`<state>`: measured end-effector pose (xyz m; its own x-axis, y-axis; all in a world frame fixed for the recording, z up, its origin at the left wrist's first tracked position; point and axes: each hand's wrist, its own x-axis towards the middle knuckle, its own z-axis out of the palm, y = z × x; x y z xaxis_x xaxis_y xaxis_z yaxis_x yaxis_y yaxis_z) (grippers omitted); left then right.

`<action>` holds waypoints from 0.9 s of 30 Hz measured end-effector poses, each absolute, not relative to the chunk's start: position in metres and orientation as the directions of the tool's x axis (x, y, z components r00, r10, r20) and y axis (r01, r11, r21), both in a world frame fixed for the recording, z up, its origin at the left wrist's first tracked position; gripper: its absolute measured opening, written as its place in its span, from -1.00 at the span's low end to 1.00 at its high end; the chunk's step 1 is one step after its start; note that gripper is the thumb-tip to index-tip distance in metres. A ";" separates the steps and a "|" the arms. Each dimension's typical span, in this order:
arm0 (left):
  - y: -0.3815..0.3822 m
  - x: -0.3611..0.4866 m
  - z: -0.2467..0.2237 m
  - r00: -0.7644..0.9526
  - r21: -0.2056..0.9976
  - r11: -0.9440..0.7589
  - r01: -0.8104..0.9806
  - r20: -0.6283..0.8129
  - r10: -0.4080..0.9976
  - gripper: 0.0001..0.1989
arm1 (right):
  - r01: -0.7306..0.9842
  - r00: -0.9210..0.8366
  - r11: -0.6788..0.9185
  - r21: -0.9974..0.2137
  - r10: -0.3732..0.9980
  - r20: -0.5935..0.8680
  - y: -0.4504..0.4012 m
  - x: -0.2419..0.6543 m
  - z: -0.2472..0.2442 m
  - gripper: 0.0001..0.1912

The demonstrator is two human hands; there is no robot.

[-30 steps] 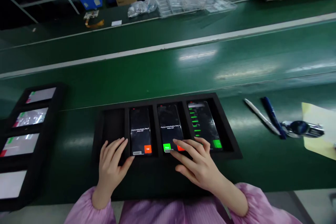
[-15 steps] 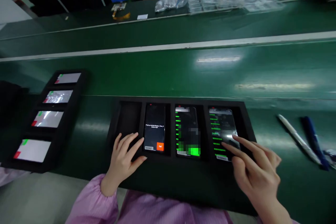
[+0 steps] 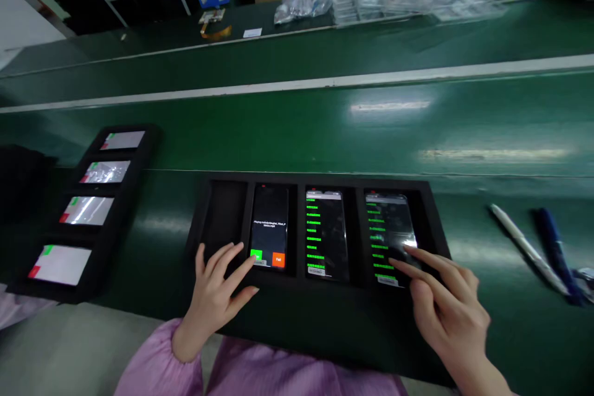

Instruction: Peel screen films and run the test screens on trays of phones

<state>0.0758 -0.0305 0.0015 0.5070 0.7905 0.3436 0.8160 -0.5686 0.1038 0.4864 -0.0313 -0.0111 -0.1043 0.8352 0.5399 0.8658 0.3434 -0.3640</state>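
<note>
Currently, three phones lie face up in separate compartments of a black tray point(image 3: 394, 183) on the green surface point(image 3: 260, 136). The middle phone point(image 3: 325, 235) has changed over to a full list of green lines, matching the display type on the right phone point(image 3: 392, 216). The left phone point(image 3: 270, 210) stays on its melody screen, but a green button point(image 3: 256, 253) now shows beside the orange-red Fail button point(image 3: 278, 260). The left hand point(image 3: 216, 297) is spread and grasps nothing; its index fingertip reaches the green button's lower edge (whether it is pressing cannot be told). The right hand point(image 3: 457, 312) is likewise gripping nothing, partly curled, with index and middle fingertips at the right phone's screen; actual contact is not certain. In my judgement, two units have reached the list stage and only the left one awaits its verdict. A second tray point(image 3: 147, 154), holding four pale-screened devices point(image 3: 62, 265), sits off to the left, well apart from both hands.
</note>
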 end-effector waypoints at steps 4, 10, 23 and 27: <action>-0.005 0.081 0.012 0.475 0.044 -0.514 0.857 0.321 0.820 -0.55 | 0.923 -0.123 0.266 -0.277 0.888 0.443 -0.010 0.497 0.000 -0.68; 0.086 0.104 0.014 0.374 0.086 -0.405 0.910 0.249 0.893 -0.46 | 0.975 -0.098 0.150 -0.166 0.954 0.283 0.052 0.497 0.008 -0.50; 0.115 0.200 0.017 0.609 0.203 -0.656 0.727 0.250 0.753 -0.56 | 0.952 -0.119 0.203 -0.231 0.936 0.332 0.058 0.496 0.019 -0.51; 0.098 0.179 0.016 0.659 0.239 -0.699 0.673 0.235 0.715 -0.68 | 0.950 -0.160 0.233 -0.209 0.935 0.318 0.052 0.496 0.012 -0.53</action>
<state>0.1792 0.0982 0.0160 0.6586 0.7148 0.2354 0.6735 -0.6994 0.2394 0.4959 0.0516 0.0122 -0.1595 0.9346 0.3179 0.9497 0.2332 -0.2090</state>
